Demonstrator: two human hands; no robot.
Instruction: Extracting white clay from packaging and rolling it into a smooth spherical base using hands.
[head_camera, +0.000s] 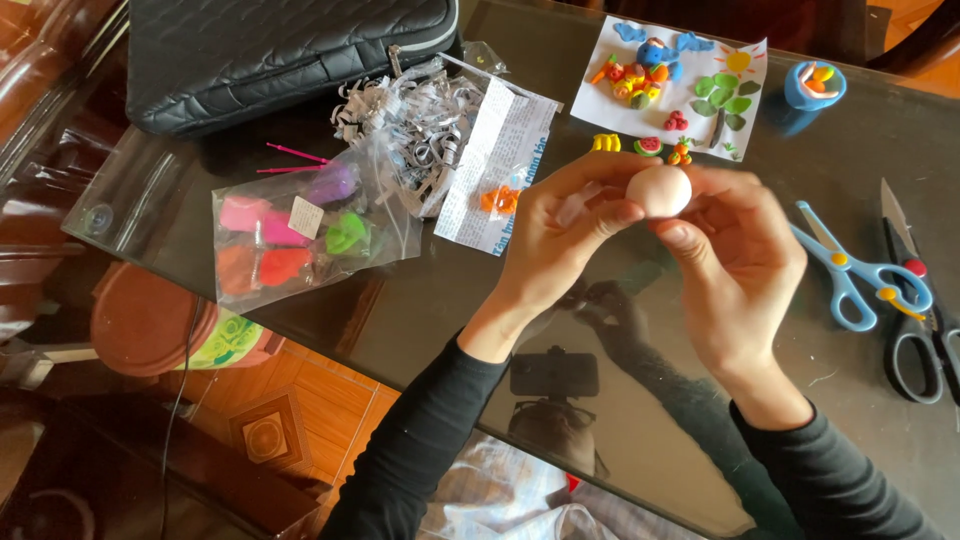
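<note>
Pink clay ball (659, 190) pinched between left hand (560, 225) and right hand (735, 250)

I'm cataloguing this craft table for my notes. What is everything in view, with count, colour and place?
clay ball: one, pale pink, pinched between both hands above the table middle
glass table: one, dark, reflective, under everything
padded bag: one, black, top left
clay packet: one clear bag of pink, red, green and purple pieces, left
shredded paper bag: one, clear with silvery strips, beside the padded bag
printed leaflet: one, white, centre top
clay picture: one white card with coloured figures, top right
small tub: one, blue, far top right
blue scissors: one pair, right
black scissors: one pair, right edge
left hand: on the ball
right hand: on the ball
</note>
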